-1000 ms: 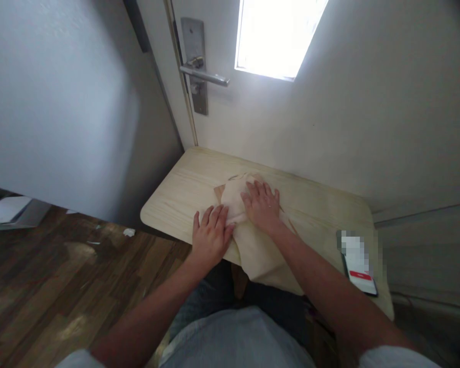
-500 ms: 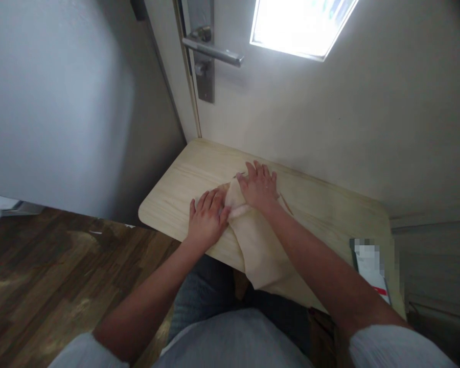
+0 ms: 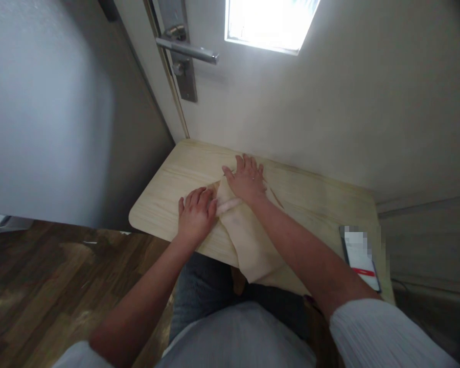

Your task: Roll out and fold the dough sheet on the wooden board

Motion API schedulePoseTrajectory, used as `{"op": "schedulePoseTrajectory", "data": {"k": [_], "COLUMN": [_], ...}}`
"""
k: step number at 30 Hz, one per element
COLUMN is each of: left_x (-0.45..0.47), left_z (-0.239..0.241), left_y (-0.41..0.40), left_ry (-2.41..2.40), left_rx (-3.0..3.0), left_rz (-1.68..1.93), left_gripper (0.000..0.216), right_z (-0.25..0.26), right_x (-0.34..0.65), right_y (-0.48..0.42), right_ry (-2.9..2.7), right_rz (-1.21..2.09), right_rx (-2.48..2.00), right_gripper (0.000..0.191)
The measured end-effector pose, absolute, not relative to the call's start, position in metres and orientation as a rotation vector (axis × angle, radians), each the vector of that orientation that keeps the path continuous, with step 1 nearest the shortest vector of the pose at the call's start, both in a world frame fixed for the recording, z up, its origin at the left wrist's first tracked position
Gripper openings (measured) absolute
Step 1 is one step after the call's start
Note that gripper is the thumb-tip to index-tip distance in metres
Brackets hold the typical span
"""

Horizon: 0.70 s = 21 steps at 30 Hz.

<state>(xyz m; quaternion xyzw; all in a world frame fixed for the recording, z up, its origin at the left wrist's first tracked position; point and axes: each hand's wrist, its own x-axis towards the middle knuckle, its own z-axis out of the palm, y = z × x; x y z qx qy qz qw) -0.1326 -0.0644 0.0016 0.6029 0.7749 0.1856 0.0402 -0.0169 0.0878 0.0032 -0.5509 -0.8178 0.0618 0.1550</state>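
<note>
A thin beige piece of cloth point(image 3: 249, 245) lies on the light wooden table, folded or overlapped near its upper part. Its lower corner reaches over the table's front edge. My right hand point(image 3: 248, 180) rests on the cloth's far part, palm down with the fingers spread. At the cloth's left edge is my left hand point(image 3: 197, 212), also palm down, its fingers slightly bent and apart and its thumb beside the cloth. What lies under both palms is hidden.
The wooden table point(image 3: 159, 191) stands against a pale door with a metal handle point(image 3: 187, 50). A phone point(image 3: 360, 260) with a lit screen lies near the table's right end. To the left are a grey panel point(image 3: 46, 112) and the dark wood floor point(image 3: 61, 286).
The view has shifted a little, moving the scene leftward. My right hand's thumb has spread outward from the cloth's upper edge, and more of the fold shows between my hands.
</note>
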Motion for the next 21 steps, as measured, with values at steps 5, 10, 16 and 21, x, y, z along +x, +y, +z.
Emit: {"op": "schedulePoseTrajectory", "data": {"k": [5, 10, 16, 21], "left_x": [-0.118, -0.106, -0.105, -0.096], "left_z": [0.0, 0.0, 0.01, 0.023], "left_y": [-0.088, -0.111, -0.109, -0.092], "left_ry": [2.259, 2.123, 2.033, 1.782], "left_rx": [2.027, 2.189, 2.281, 2.405], "left_rz": [0.592, 0.624, 0.653, 0.599], "left_gripper": [0.041, 0.031, 0.024, 0.028], "right_z": [0.002, 0.001, 0.002, 0.006], "right_x": [0.011, 0.05, 0.103, 0.148], "right_y": [0.059, 0.02, -0.024, -0.037], "right_ry": [-2.298, -2.331, -2.383, -2.317], "right_rz": [0.153, 0.144, 0.235, 0.208], "right_rx": [-1.56, -1.504, -1.326, -1.264], "right_gripper": [0.062, 0.05, 0.038, 0.033]}}
